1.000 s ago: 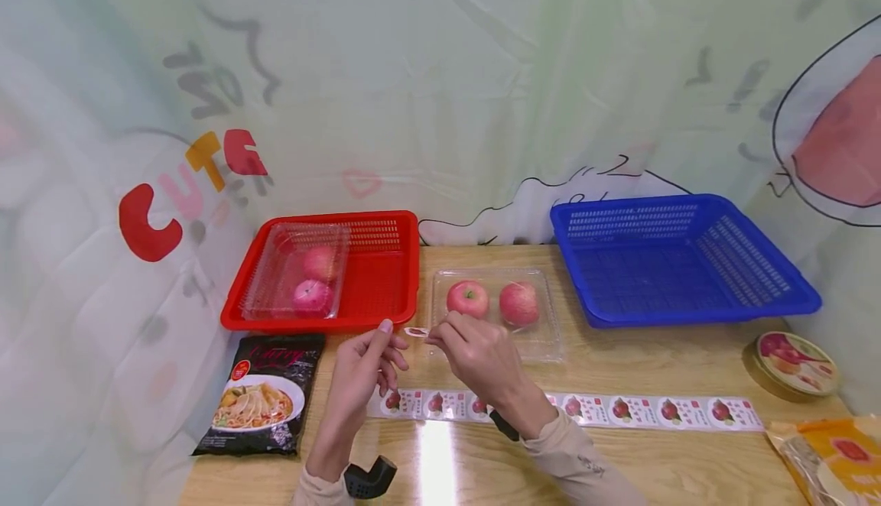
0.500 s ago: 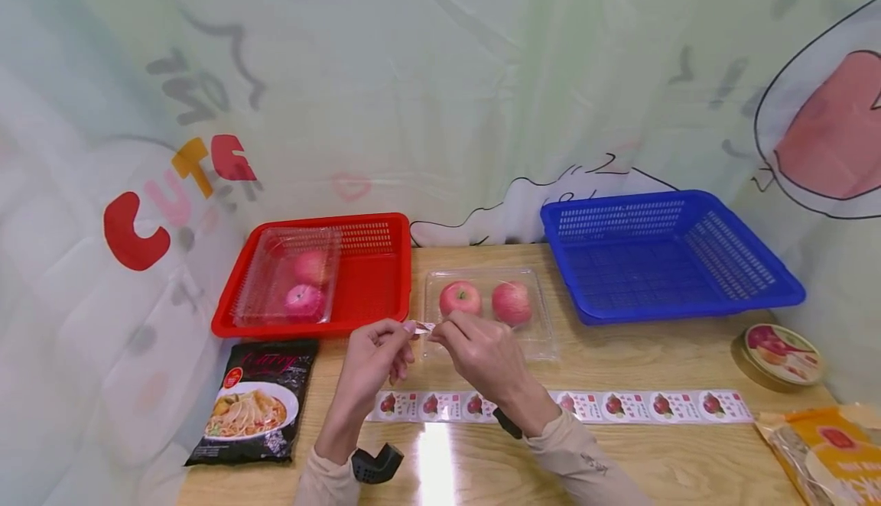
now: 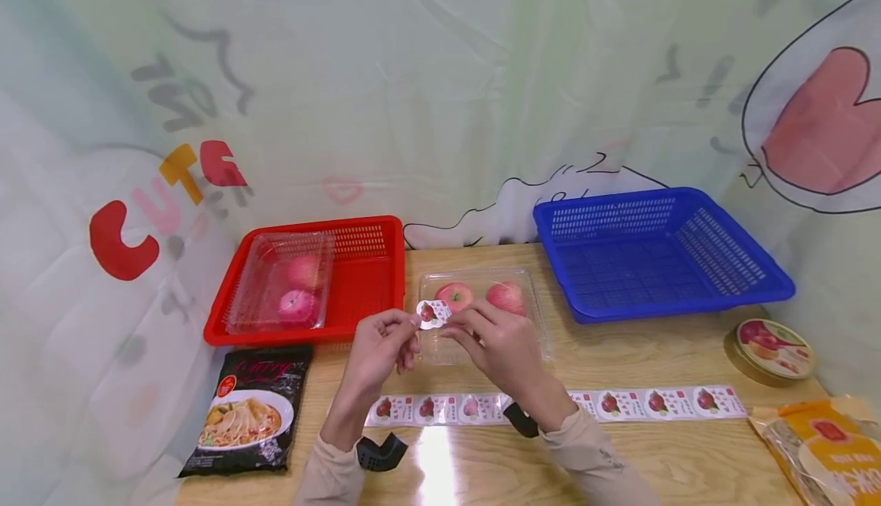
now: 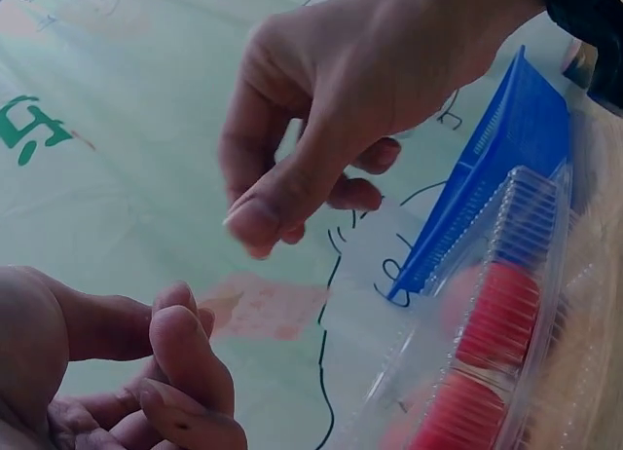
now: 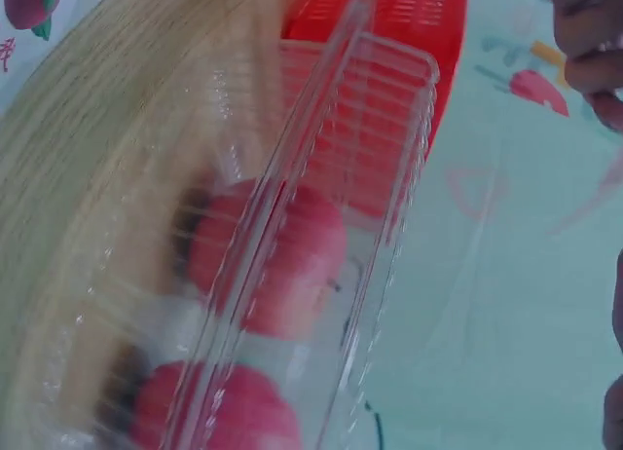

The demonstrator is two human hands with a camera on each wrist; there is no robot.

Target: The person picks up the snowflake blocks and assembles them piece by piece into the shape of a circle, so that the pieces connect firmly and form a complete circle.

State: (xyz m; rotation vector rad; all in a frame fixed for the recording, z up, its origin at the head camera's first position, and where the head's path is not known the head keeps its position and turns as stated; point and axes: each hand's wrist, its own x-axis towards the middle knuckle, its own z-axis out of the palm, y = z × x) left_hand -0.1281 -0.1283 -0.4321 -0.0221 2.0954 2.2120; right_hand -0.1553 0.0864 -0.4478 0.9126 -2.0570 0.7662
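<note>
A small label (image 3: 433, 314) with a red fruit print hangs in the air above the near left part of a clear container (image 3: 433, 353). The left hand (image 3: 382, 345) has its grip clenched on the label's left edge, thumb against finger. The right hand (image 3: 501, 344) has its grip released, fingers loosely bent, the tips just beside the label's right edge; the left wrist view shows them apart from it.

The container holds two apples, the left apple (image 3: 450, 292) partly behind the label and the right apple (image 3: 505, 296) behind the right hand. A strip of labels (image 3: 609, 407) lies nearer the person on the wooden tabletop (image 3: 654, 361), passing under the right wrist. To the left stands a red basket (image 3: 368, 284) with another clear box (image 3: 258, 300) of pink fruit inside; in front of it lies a black noodle packet (image 3: 248, 414). To the right are a blue basket (image 3: 612, 269), a round tin (image 3: 775, 348) and an orange packet (image 3: 826, 437).
</note>
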